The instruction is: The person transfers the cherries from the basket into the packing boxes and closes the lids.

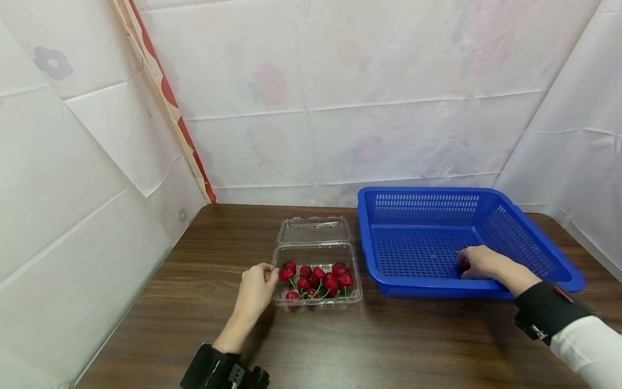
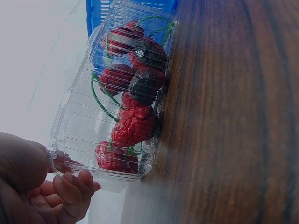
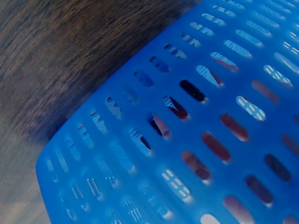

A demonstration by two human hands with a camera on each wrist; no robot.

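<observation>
A clear plastic clamshell box [image 1: 316,252] with its lid [image 1: 315,232] folded back holds several red cherries [image 1: 330,284] with green stems. My left hand [image 1: 254,289] pinches the left rim of this box between thumb and fingers; the left wrist view shows the cherries [image 2: 135,125] through its ribbed wall. Inside the blue plastic basket [image 1: 413,286], near its front right, my right hand [image 1: 481,261] grips a dark red cherry [image 1: 465,265], mostly covered by the fingers. In the right wrist view the basket's slotted wall [image 3: 154,186] hides most of that hand.
The basket stands right of the box on a brown wooden table [image 1: 194,302]. White patterned sheets [image 1: 311,108] hang behind the table and along both sides. The basket's raised front wall lies under my right forearm.
</observation>
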